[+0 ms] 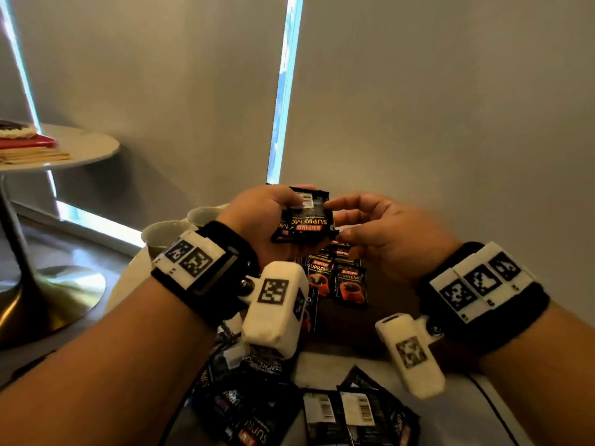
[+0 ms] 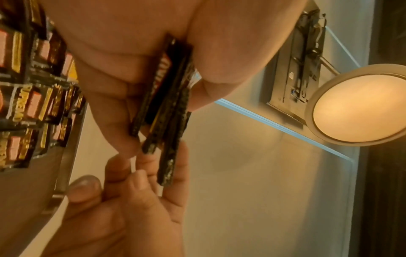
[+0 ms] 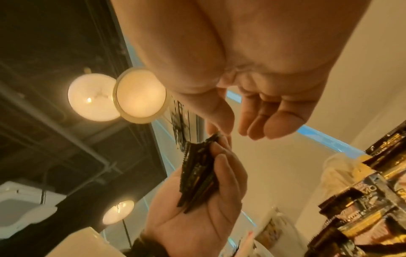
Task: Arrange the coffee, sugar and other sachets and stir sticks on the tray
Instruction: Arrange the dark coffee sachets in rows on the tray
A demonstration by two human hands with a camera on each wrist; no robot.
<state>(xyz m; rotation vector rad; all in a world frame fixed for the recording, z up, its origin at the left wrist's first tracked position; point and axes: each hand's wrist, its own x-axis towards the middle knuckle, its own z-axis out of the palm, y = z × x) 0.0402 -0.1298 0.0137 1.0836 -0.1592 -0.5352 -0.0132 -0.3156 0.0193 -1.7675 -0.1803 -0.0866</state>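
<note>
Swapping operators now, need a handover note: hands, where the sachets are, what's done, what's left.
Left hand: grips a small stack of black coffee sachets, held edge-on between thumb and fingers, above the tray.
Right hand: fingers relaxed, reaching to the stack's right edge; whether it has a grip yet cannot be told.
Done: a few sachets stand in rows on the dark tray, faces up, e.g. one at.
Left: the stack in hand, plus a loose pile of sachets on the table near the body, some face-down. No stir sticks or sugar sachets are visible. Two cups sit left of the tray.
</note>
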